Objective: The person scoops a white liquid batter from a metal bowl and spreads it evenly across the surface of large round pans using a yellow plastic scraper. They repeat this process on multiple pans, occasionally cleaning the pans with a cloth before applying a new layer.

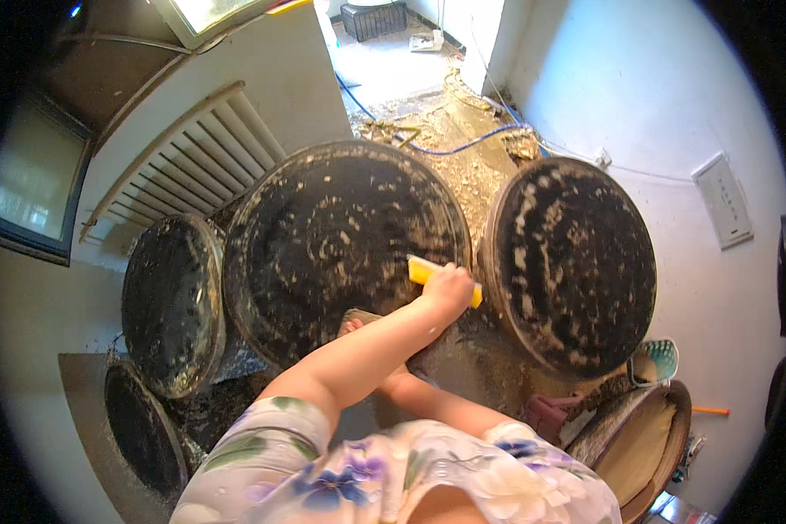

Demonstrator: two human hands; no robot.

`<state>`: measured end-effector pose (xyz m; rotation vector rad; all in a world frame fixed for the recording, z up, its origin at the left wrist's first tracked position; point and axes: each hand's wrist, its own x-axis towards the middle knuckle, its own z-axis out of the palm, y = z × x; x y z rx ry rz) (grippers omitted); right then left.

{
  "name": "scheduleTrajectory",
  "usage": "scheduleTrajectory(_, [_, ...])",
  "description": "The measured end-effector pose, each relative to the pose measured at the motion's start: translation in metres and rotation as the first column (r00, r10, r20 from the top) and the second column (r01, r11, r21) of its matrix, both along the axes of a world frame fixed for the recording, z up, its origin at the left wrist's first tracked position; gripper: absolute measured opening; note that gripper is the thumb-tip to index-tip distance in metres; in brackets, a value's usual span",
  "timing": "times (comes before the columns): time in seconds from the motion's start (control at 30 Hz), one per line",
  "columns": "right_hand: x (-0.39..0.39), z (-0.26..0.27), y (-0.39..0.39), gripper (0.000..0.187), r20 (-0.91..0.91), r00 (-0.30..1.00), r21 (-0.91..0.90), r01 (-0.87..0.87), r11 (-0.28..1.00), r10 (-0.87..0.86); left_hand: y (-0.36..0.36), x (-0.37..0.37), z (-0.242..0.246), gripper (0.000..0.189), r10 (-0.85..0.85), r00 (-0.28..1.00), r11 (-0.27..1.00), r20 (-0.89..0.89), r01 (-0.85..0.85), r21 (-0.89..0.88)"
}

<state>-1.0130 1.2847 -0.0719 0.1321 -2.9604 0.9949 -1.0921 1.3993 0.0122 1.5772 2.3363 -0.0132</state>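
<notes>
My arms cross in front of me. My left hand (449, 288) reaches to the right, gripping a yellow scraper (422, 268) with a pale edge. The scraper is over the right side of a large round black griddle (340, 229), whose surface carries light flecks and residue. I cannot tell whether it touches. My right hand (352, 326) is mostly hidden behind my left forearm. Its fingertips show on a flat brownish piece (363, 316) at the griddle's near edge.
Another black griddle (576, 268) tilts at right; two smaller ones (167, 304) are at left. A round pan with a beige surface (635, 452) sits lower right, near a teal basket (661, 360). A radiator (190, 157) lines the left wall. A blue hose (458, 149) crosses the littered floor.
</notes>
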Motion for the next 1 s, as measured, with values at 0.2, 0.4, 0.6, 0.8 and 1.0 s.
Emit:
scheduleTrajectory(0.2, [-0.059, 0.024, 0.097, 0.06, 0.058, 0.998, 0.32, 0.0, 0.947, -0.02, 0.09, -0.184, 0.0, 0.015, 0.322, 0.946, 0.947, -0.038, -0.322, -0.004])
scheduleTrajectory(0.4, [-0.137, 0.002, 0.167, 0.07, -0.096, 0.982, 0.415, 0.186, 0.89, -0.16, -0.092, -0.379, 0.001, 0.023, 0.799, 0.571, 0.571, -0.189, -0.819, -0.063])
scheduleTrajectory(0.6, [-0.296, -0.005, 0.2, 0.064, -0.092, 0.968, 0.557, 0.243, 0.794, -0.232, -0.308, -0.297, 0.014, 0.028, 0.897, 0.413, 0.403, -0.157, -0.911, -0.089])
scheduleTrajectory(0.8, [-0.424, 0.003, 0.021, 0.064, 0.068, 0.997, 0.586, -0.058, 0.808, 0.022, -0.37, -0.114, 0.007, 0.025, 0.839, 0.544, 0.528, -0.009, -0.818, -0.228])
scheduleTrajectory(1.0, [-0.304, 0.014, -0.162, 0.065, 0.031, 0.869, 0.594, -0.413, 0.691, 0.493, -0.392, 0.058, -0.024, 0.028, 0.793, 0.558, 0.539, 0.244, -0.83, 0.146])
